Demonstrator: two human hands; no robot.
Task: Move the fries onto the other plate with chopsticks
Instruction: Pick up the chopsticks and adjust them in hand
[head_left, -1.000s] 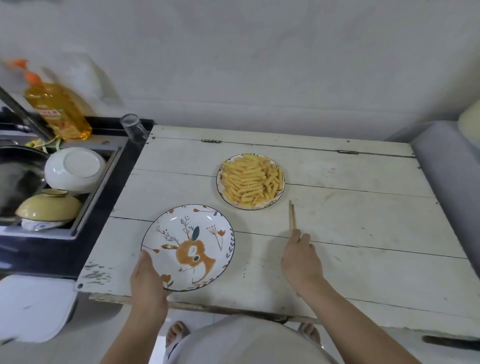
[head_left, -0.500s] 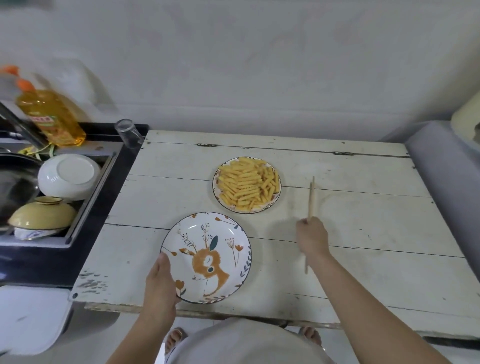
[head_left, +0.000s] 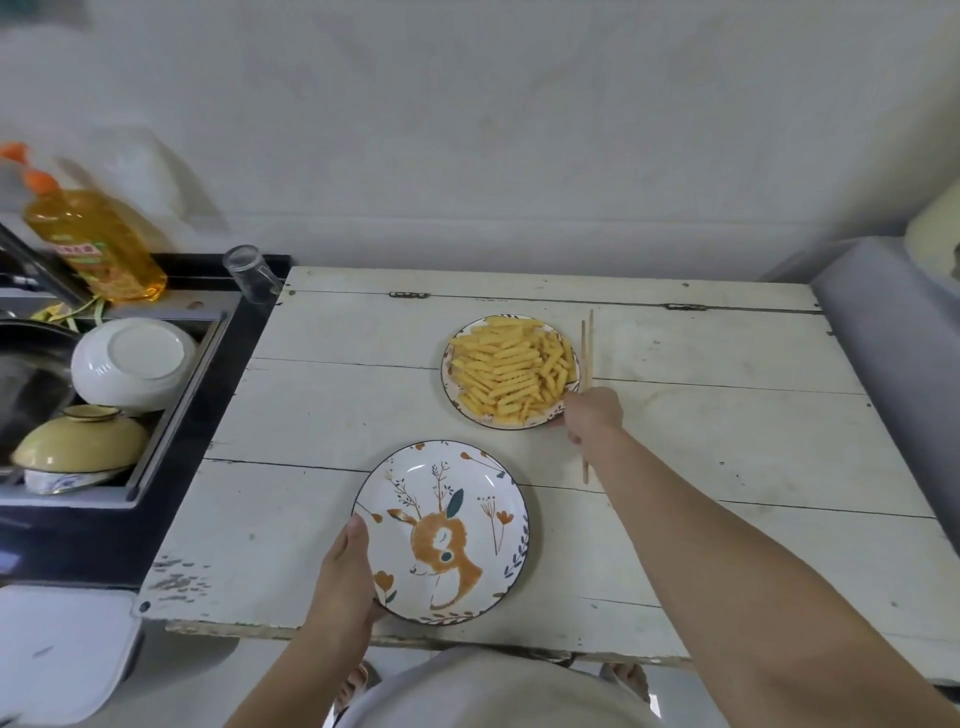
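Gripping the chopsticks in my right hand, I have reached forward since half a second ago: then my fist hovered over bare boards well to the right of the fries, and now it sits at the near right edge of the far plate, touching or just over its rim, I cannot tell which. The sticks stand nearly upright, their far ends rising beside the right side of the plate and their near ends poking out below my fist over the white wooden table. My fingers are curled round both sticks; the tips have not reached any fry. The fries lie heaped on that far plate, all of them there, as before. My left hand holds the near deer plate by its left rim, thumb on the edge and fingers under it, much as it did a moment ago; the plate carries no fries and lies close to the table's near edge. Off to the left, the sink holds an upturned white bowl and a yellow bowl, with an oil bottle and a clear glass behind on the black counter.
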